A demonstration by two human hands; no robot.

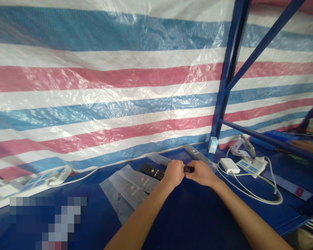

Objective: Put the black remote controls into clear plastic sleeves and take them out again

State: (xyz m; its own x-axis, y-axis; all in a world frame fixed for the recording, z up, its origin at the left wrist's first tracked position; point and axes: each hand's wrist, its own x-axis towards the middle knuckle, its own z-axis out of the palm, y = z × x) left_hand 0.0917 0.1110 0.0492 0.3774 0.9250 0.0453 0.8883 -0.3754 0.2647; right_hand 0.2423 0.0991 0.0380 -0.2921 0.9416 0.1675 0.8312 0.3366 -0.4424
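Note:
My left hand and my right hand meet over the blue table, both closed on a small black piece. It looks like the end of a remote control; most of it is hidden by my fingers. Just left of my left hand lies a black remote control with white buttons. Nearer me, under my left forearm, are clear plastic bags with dark remotes inside. Beyond my right hand, a bagged remote lies at an angle near the tarp.
A striped tarp walls off the back, and a blue metal post stands at right. A small light-blue box, a white adapter, power strips and looped white cable lie to the right. Another power strip sits left.

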